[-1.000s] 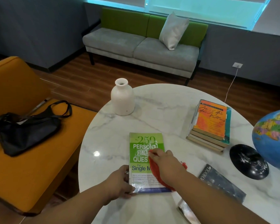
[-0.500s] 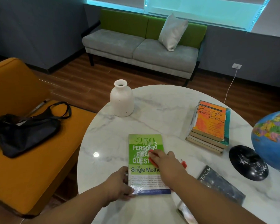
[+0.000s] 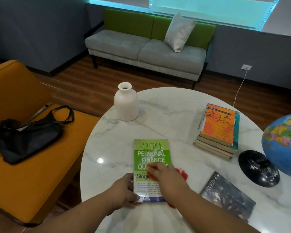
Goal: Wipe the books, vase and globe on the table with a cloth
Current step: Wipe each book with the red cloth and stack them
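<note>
A green book [image 3: 151,155] lies flat on the round marble table [image 3: 166,115] in front of me. My left hand [image 3: 124,190] grips its lower left corner. My right hand [image 3: 166,177] presses a red cloth [image 3: 182,174] onto the lower half of the cover; most of the cloth is hidden under the palm. A white vase [image 3: 126,102] stands at the table's far left. A stack of books with an orange cover on top [image 3: 218,128] lies at the right. A dark book [image 3: 228,195] lies near the front right. The globe [image 3: 284,142] on its black base [image 3: 259,168] is at the right edge.
An orange chair [image 3: 32,174] with a black bag [image 3: 27,132] on the seat stands close to the table's left. A grey and green sofa [image 3: 148,47] with a white pillow lines the far wall. A white cable [image 3: 240,86] runs from a wall socket.
My right hand with the red cloth has slid down the green cover toward me. The left hand has kept its hold on the book's corner.
</note>
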A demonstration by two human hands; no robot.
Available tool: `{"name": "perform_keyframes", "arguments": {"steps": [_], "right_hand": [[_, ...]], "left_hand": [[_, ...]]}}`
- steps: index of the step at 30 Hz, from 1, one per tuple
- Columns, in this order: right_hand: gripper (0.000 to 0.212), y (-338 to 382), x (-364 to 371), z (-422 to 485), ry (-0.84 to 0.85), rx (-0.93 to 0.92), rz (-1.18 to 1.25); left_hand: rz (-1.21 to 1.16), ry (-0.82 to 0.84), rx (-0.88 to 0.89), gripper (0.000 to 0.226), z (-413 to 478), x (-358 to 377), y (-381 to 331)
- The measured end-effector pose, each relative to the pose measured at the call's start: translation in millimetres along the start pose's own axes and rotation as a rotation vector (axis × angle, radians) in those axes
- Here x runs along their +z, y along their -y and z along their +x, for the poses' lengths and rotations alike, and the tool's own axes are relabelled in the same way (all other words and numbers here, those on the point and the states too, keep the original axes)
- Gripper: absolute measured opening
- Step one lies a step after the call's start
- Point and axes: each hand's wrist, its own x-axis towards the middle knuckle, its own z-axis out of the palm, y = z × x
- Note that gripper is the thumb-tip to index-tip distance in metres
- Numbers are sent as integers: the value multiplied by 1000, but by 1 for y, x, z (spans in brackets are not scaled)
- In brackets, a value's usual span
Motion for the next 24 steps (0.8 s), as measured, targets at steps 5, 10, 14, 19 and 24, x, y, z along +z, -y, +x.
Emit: {"name": "perform_keyframes", "arguments": {"steps": [5,10,14,19,24], "right_hand": [[82,8,1,-6,50,-161,-14],[83,1,-2,5,15,-38,-65],[85,10,5,0,109,-237,-15],[84,10,0,12,27,-111,-72],[86,15,4,9,58,-256,-32]], "left_hand": [[3,-10,-2,61,-2,0,0],[3,-8,-2,60,0,1,0],[-8,-14,-7,60,0,0,1],[1,-7,-3,59,-1,1,-1],[-1,-16,4,60,0,-1,1]]}}
